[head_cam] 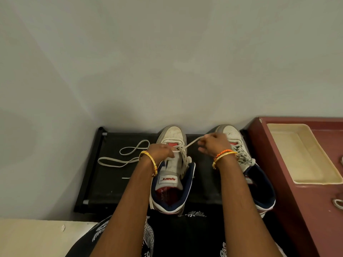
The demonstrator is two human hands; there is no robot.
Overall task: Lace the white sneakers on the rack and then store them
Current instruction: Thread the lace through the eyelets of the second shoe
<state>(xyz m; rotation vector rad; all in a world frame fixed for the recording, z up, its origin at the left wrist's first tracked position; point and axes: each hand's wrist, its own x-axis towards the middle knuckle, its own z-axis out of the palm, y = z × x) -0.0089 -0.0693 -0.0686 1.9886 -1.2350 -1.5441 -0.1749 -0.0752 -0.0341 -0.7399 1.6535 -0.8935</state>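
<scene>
Left hand (161,152): fingers curled, pinching the lace (192,142) at the lowest eyelets of the left sneaker (171,164). The lace's free tail loops loose on the black rack (111,182), left of that hand. Right hand (213,143): fingers curled round the other lace end, drawn taut between the hands. Right sneaker (241,156) beneath it, already laced. Both white, navy-lined, toes to the wall.

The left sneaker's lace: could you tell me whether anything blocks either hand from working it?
Nothing visible does. The left hand and right hand both already pinch the lace over the left sneaker.
</scene>
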